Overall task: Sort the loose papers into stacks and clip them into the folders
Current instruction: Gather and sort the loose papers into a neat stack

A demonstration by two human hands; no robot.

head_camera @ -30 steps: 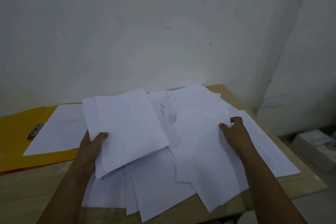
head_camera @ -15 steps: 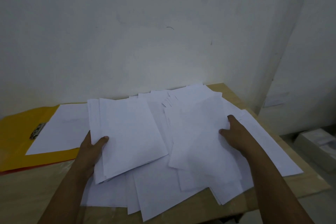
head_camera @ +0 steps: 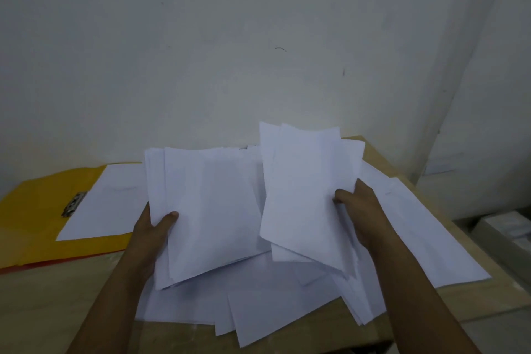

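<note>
L hand (head_camera: 155, 227) at centre-left grips a paper stack (head_camera: 209, 210) w/ thumb curled on top, R hand (head_camera: 359, 210) at centre-right pinches a raised bundle (head_camera: 301, 195), both above loose sheets (head_camera: 273, 304) on the table (head_camera: 43, 302); yellow folder (head_camera: 37, 210) lies open at left.

loose papers (head_camera: 275, 304) are shown in plain white, unpatterned, as are the sheaf (head_camera: 212, 210) and the second sheaf (head_camera: 304, 198). a yellow folder (head_camera: 37, 210) with a red lower edge and a silver metal clip (head_camera: 74, 204) is seen. the table (head_camera: 43, 310) is rendered in pale wood; the wall (head_camera: 201, 52) in off-white.
</note>
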